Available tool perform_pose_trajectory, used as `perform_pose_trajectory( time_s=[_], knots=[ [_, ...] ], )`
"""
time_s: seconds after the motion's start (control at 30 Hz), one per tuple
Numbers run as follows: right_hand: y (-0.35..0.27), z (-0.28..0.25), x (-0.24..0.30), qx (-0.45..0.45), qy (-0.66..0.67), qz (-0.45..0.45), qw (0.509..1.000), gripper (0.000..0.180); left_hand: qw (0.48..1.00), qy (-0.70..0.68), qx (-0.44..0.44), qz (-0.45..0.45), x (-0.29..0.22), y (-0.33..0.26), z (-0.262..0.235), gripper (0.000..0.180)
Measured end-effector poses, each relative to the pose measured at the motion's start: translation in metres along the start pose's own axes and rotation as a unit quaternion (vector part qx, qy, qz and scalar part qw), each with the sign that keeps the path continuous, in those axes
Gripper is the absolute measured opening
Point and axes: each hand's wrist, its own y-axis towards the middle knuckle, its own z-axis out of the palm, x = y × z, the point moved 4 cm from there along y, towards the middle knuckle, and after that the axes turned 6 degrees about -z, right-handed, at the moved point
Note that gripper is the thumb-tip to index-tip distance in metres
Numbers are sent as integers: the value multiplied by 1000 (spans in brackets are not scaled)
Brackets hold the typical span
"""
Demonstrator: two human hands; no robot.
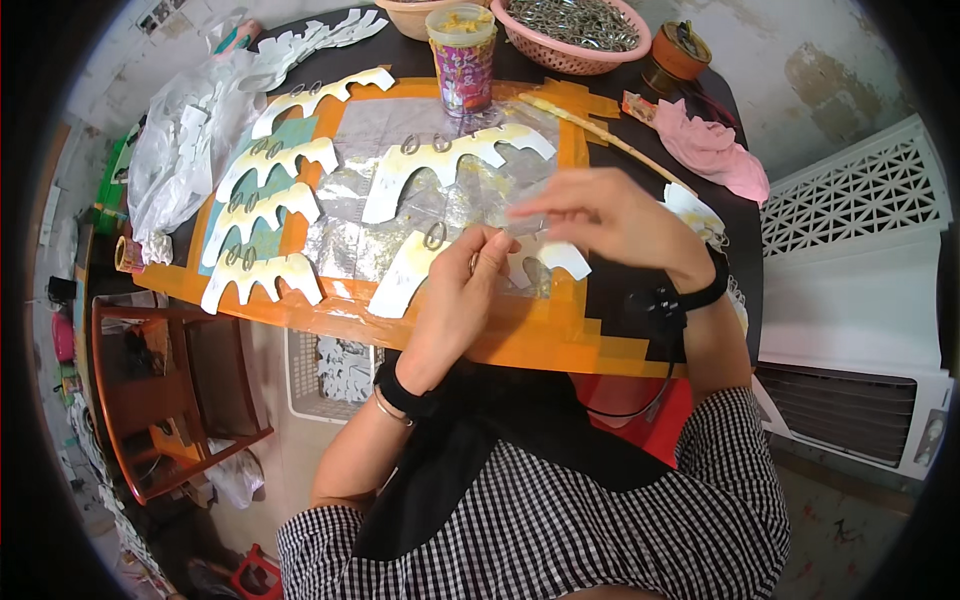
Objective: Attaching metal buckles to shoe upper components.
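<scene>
1. Piece (395, 284) nearest us lies on the desk (615, 300), under our left hand (462, 285).
2. That hand's fingers pinch together, contents hidden; our right hand (625, 222) is too blurred to judge.
3. We should avoid smearing the yellow coating (413, 248).

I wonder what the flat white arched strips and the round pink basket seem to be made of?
White arched strips: perhaps matte card or thin foam, being flat and crisp-edged. Round pink basket: probably smooth moulded plastic, given its perforated wall.
</scene>
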Motion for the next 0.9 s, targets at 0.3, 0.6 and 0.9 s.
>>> perform_pose_trajectory(
  time_s=[0.3,0.6,0.9],
  knots=[
    [1,-4,-45,-52,115,80,989,16,909,388,51,145,-7,-27,42,45],
    [9,9,-43,-26,56,64,996,10,883,435,46,169,-7,-27,47,46],
    [16,17,-42,-29,-65,-40,997,10,881,439,59,165,-9,-25,47,46]
  ],
)
